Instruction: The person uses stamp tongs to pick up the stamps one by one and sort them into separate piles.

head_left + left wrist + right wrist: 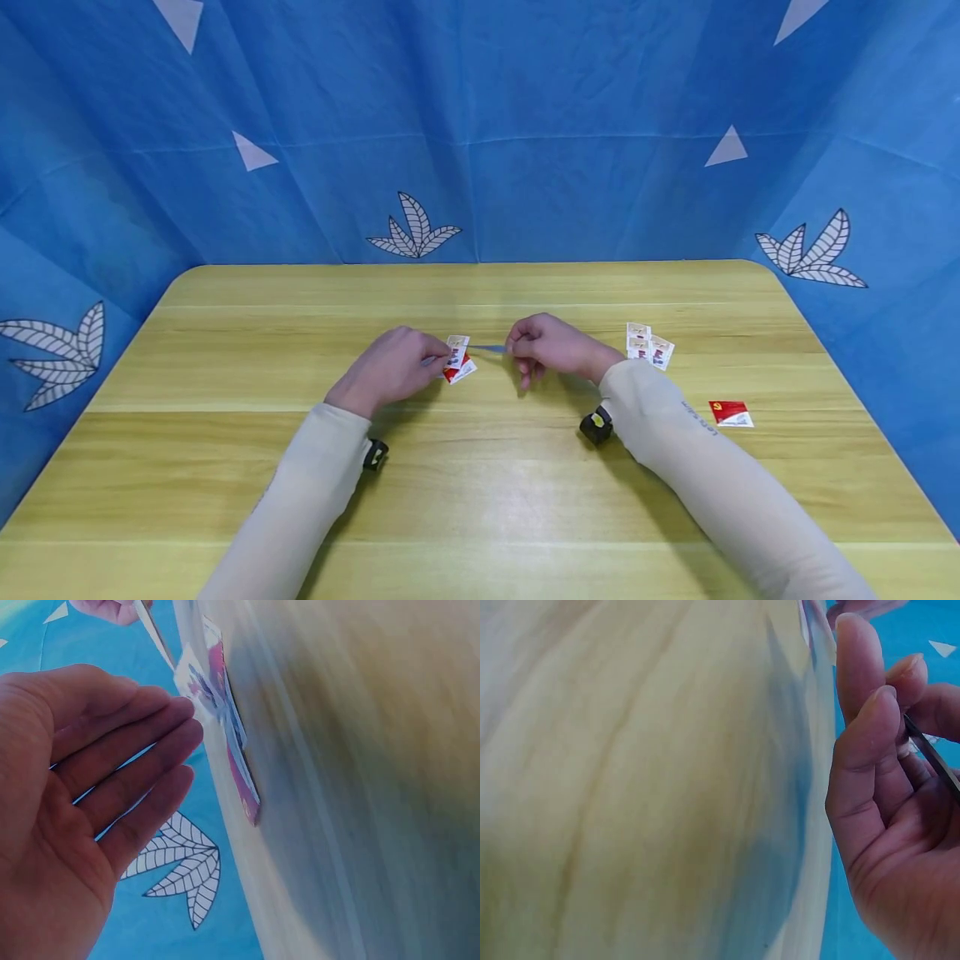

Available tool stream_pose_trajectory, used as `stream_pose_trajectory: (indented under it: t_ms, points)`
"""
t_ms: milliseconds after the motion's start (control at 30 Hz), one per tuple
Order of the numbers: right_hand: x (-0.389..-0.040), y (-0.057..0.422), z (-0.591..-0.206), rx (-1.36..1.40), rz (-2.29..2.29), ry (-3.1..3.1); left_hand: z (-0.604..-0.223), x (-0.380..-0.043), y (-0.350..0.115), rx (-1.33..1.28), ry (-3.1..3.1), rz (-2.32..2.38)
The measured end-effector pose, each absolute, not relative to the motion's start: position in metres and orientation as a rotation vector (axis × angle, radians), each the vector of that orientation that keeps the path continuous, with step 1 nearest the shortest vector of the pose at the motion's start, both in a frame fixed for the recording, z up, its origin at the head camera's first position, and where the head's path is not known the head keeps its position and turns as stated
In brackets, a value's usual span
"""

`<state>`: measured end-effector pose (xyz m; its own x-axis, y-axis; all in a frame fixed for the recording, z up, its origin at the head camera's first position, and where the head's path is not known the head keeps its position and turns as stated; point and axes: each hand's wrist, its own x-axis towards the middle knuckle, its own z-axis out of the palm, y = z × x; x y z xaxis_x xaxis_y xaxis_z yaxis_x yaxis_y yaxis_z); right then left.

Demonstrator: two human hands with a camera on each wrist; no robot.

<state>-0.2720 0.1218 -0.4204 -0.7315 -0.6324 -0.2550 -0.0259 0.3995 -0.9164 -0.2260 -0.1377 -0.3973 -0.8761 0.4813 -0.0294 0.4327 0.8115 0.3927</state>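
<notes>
In the head view, my left hand (397, 367) pinches a small white printed stamp (457, 348) at its fingertips, slightly above the table. Under that stamp lies a red-and-white stamp (462, 370); the left wrist view shows red-and-white stamps (244, 784) flat on the wood. My right hand (551, 346) grips a pair of slim metal tweezers (489, 348), whose tips point left and reach the edge of the white stamp. The dark rear end of the tweezers (934, 759) shows beside the palm in the right wrist view. Fingers partly cover the white stamp.
Several white printed stamps (648, 345) lie overlapping to the right, behind my right forearm. A single red-and-white stamp (731, 413) lies nearer the right edge. The wooden table (480, 500) meets a blue patterned curtain (480, 167) at the back and sides.
</notes>
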Motion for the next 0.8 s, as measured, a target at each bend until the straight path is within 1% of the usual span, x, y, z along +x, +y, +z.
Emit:
stream_pose_trajectory:
  t_ms: [500,800]
  points:
    - [-0.273,0.137,-0.416,-0.543,-1.424,2.035,-0.395,-0.222,-0.145,0.641,2.861,0.642]
    - [-0.269,0.154,-0.410,-0.534,-1.456,2.029,-0.394,-0.216,-0.142,0.689,2.792,0.638]
